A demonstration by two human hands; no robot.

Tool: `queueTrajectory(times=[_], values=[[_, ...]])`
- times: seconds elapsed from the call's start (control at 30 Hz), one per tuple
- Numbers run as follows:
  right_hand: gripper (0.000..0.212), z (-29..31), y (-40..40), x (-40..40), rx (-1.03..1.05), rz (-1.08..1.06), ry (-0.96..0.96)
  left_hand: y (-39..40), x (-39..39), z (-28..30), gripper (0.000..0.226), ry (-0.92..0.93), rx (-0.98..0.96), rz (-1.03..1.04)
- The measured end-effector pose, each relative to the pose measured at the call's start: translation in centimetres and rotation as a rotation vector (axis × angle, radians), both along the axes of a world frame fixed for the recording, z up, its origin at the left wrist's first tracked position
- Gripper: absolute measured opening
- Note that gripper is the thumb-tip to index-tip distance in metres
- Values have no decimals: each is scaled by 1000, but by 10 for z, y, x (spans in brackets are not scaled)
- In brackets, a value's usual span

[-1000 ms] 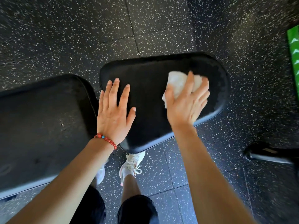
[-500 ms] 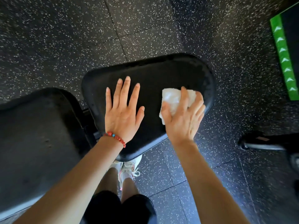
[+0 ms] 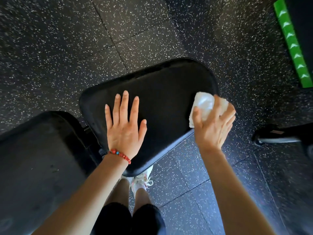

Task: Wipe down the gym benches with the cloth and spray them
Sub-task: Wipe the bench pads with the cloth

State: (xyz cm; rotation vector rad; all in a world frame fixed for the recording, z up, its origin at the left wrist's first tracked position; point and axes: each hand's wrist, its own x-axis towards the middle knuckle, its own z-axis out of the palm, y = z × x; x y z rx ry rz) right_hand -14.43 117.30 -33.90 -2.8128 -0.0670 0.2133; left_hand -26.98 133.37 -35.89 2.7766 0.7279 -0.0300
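1. Crumpled white terry cloth (image 3: 204,106), soft and bunched into a wad, sits at the 3 o'clock rim of the black padded vinyl seat pad (image 3: 162,99). Part of it overhangs the pad's rounded right edge.
2. Right hand (image 3: 214,126) grips the cloth: fingers curled over the top of the wad, thumb pressing its left side. Hand lies mostly past the pad's edge, over the floor.
3. Seat pad: smooth, matte, a tapered slab with rounded corners, wider at the far end, with a raised seam running round its border. It fills the frame's centre.
4. Left hand (image 3: 125,126) rests flat on the pad at about 8 o'clock from the pad's centre, palm down, fingers straight and slightly spread, thumb out to the right. It holds nothing.
5. Red beaded bracelet (image 3: 120,155) with one turquoise bead circles the left wrist.
6. Larger black padded backrest pad (image 3: 42,158), same matte vinyl, faintly scuffed, lies at 8 o'clock, just beside the seat pad with a narrow gap between them.
7. White laced sneakers (image 3: 141,180) and bare lower legs show at 6 o'clock, partly under the seat pad's near tip.
8. Black rubber floor tiles with white flecks (image 3: 67,39) all around, seams visible.
9. Bright green strip with white arrow marks (image 3: 294,48) at 2 o'clock.
10. Black bench foot with metal tube (image 3: 274,136) at 3 o'clock; blurred.
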Motion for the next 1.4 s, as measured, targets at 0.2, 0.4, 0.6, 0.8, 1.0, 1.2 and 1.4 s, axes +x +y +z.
queueTrajectory(times=[0.2, 0.4, 0.6, 0.8, 1.0, 1.2, 1.4], values=[[66, 4, 10, -32, 132, -249, 102, 0, 1, 4, 58, 23, -47, -8], [59, 16, -2, -42, 483, -385, 297, 7, 1, 17, 56, 45, -131, -50], [29, 28, -4, -27, 683, -630, 321, 16, 0, 33, 57, 113, -192, -103], [19, 48, 2, -45, 722, -671, 420, 16, -2, 60, 54, 171, -252, -157], [16, 91, -10, -79, 795, -650, 408, 7, -14, 104, 53, 164, -251, -226], [16, 143, -43, -93, 822, -676, 349, -9, -15, 160, 53, 116, -237, -274], [16, 198, -86, -91, 909, -749, 286, -37, 3, 218, 54, 54, -174, -364]])
